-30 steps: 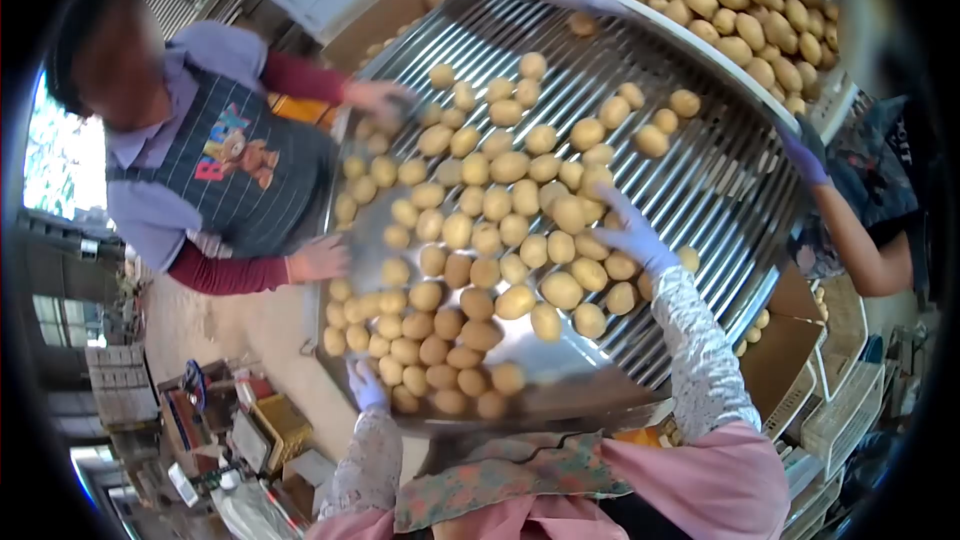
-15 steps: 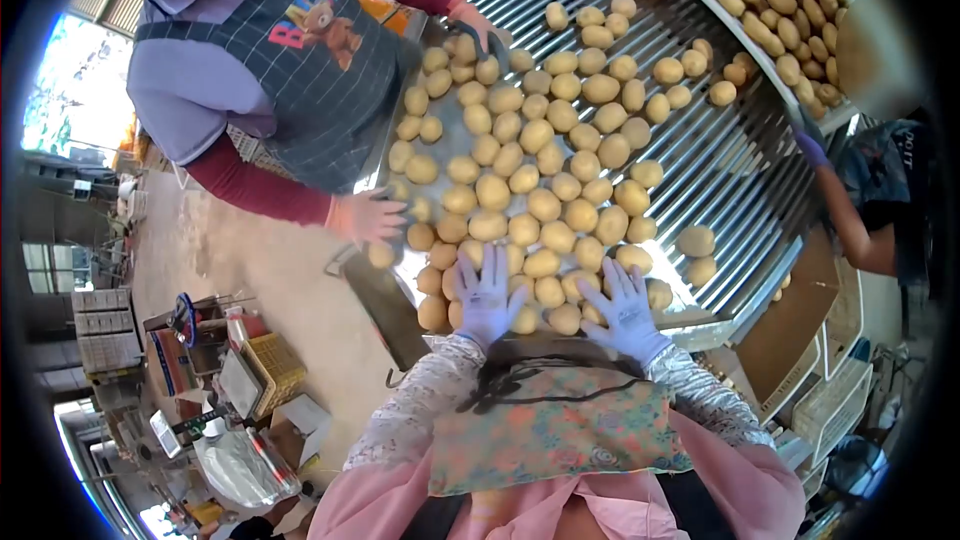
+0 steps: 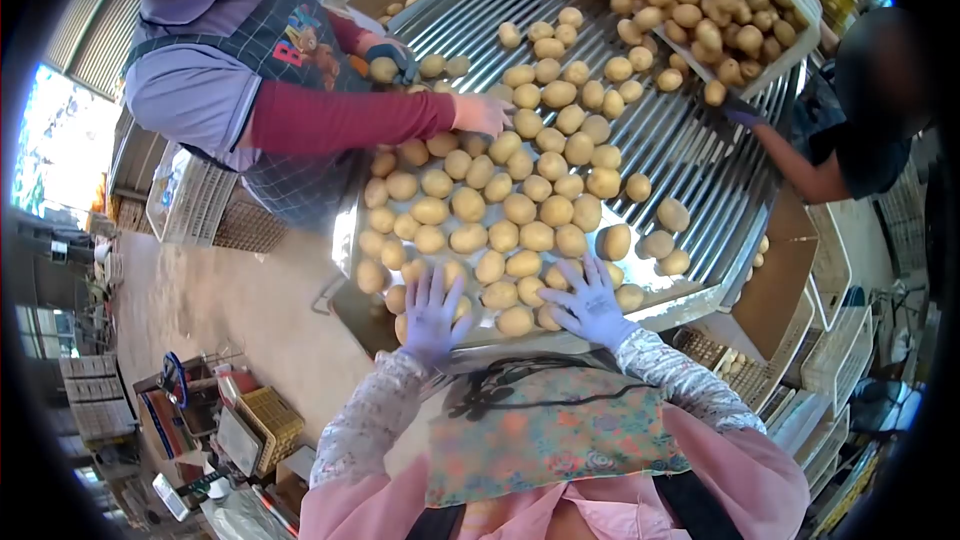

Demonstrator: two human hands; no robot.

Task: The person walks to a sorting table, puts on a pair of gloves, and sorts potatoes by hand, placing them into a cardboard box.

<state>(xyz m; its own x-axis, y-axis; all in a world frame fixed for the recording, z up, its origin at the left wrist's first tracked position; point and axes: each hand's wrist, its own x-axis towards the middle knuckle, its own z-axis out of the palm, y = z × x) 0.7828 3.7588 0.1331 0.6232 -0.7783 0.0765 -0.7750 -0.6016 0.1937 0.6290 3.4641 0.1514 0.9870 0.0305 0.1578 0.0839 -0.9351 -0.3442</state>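
Note:
Many round, pale-brown potatoes (image 3: 536, 236) lie spread over a shiny metal sorting table (image 3: 650, 292). My left hand (image 3: 432, 325), in a lilac glove, rests open at the near edge with fingers spread against the closest potatoes. To its right, my gloved right hand (image 3: 592, 312) is open too, fingertips touching potatoes near the front corner. Between my hands sit several potatoes in loose rows. Neither hand is closed around one.
Across the left side, a person in a checked apron (image 3: 290, 170) reaches over the potatoes. At the upper right, people's hands hold a tilted crate (image 3: 806, 22) of potatoes above the ribbed rollers (image 3: 720, 140). A cardboard box (image 3: 785, 270) stands right of the table.
My left hand has moved left, widening the gap between my hands. The apron-wearer's arm now stretches across the potatoes. The crate at the upper right has tipped, with potatoes spilling at its lip.

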